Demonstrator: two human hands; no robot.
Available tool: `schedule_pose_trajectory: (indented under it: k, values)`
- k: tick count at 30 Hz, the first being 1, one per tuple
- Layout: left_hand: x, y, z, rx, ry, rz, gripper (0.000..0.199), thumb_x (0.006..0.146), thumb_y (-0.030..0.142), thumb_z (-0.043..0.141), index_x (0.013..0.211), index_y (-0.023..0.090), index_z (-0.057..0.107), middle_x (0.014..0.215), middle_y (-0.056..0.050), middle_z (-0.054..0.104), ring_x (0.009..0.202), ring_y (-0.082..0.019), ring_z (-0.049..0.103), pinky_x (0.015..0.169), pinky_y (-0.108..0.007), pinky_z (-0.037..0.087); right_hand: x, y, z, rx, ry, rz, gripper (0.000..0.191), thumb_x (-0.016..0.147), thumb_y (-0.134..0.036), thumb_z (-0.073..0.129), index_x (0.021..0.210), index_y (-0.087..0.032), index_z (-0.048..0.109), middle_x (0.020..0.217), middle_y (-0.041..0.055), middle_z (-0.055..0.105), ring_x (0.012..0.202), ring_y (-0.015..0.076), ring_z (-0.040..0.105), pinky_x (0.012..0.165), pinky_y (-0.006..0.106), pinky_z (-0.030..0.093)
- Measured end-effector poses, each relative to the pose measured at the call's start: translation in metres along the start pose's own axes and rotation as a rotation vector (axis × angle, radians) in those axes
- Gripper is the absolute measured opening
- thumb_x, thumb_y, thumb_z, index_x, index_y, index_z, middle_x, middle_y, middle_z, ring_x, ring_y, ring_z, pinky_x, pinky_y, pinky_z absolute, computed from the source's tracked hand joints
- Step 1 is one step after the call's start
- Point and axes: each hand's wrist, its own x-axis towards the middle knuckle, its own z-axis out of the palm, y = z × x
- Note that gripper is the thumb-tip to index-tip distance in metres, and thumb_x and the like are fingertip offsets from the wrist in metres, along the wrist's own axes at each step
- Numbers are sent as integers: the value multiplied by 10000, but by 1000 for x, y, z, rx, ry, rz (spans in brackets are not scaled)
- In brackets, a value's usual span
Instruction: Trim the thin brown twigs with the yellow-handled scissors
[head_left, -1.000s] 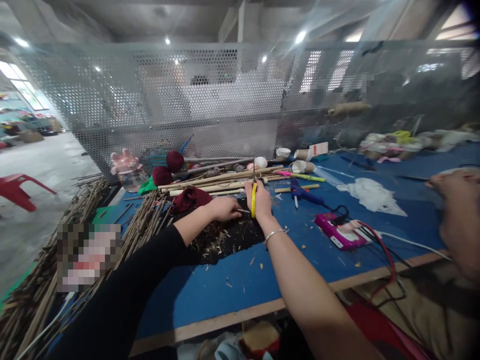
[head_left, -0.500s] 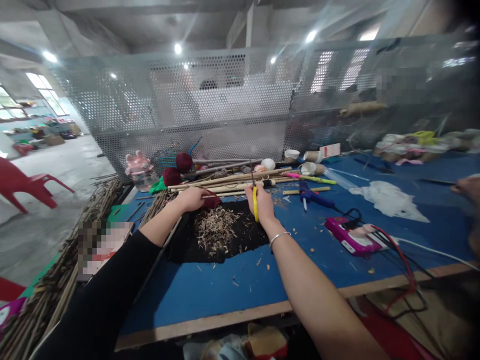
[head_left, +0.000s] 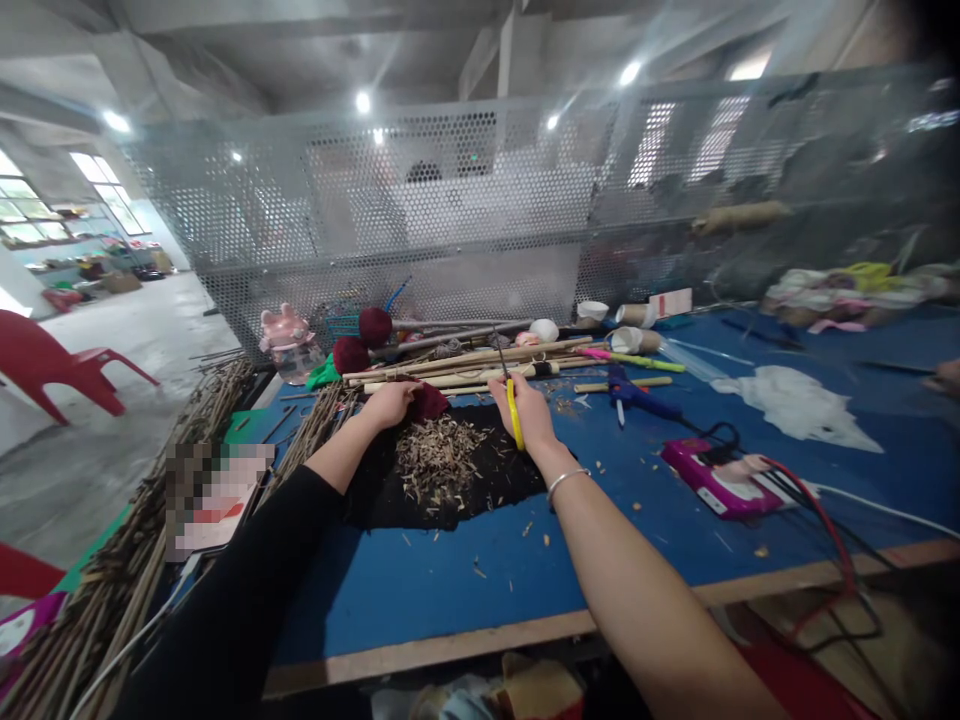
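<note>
My left hand is closed, its fingers pinching a dark red piece of cloth at the back edge of a black cloth. A heap of short chopped stem pieces lies on the black cloth, just in front of that hand. Yellow-handled scissors are in my right hand, their dark blades pointing up and away from me. The two hands are apart, with the heap between and below them.
Behind the hands lie long sticks and dark red yarn balls. To the right are a blue glue gun, a magenta power strip with cords and a white plastic bag. Bundled twigs line the left side. Another person's hand shows far right.
The whole view has shifted slightly, so things sit a little further right. My left hand still grips the dark red cloth, and my right hand keeps the scissors in nearly the same pose.
</note>
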Motion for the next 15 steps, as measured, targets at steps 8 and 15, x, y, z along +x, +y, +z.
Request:
schedule_pose_trajectory:
  k: [8, 15]
  values:
    - [10, 6, 1, 23, 56, -81, 260, 753, 323, 562, 969, 215, 656, 1044, -59, 660, 1017, -201, 575, 885, -252, 413, -1, -5, -3, -40, -18, 28, 375, 841, -544, 404, 969, -224, 553, 790, 55, 686, 736, 214, 638, 602, 241, 381]
    - [29, 7, -5, -140, 129, -230, 351, 895, 328, 289, 955, 117, 563, 942, -156, 648, 909, -220, 609, 779, -309, 461, 0, -5, -3, -75, -47, 62, 420, 836, -571, 383, 979, -216, 557, 797, 61, 683, 783, 218, 636, 639, 241, 395]
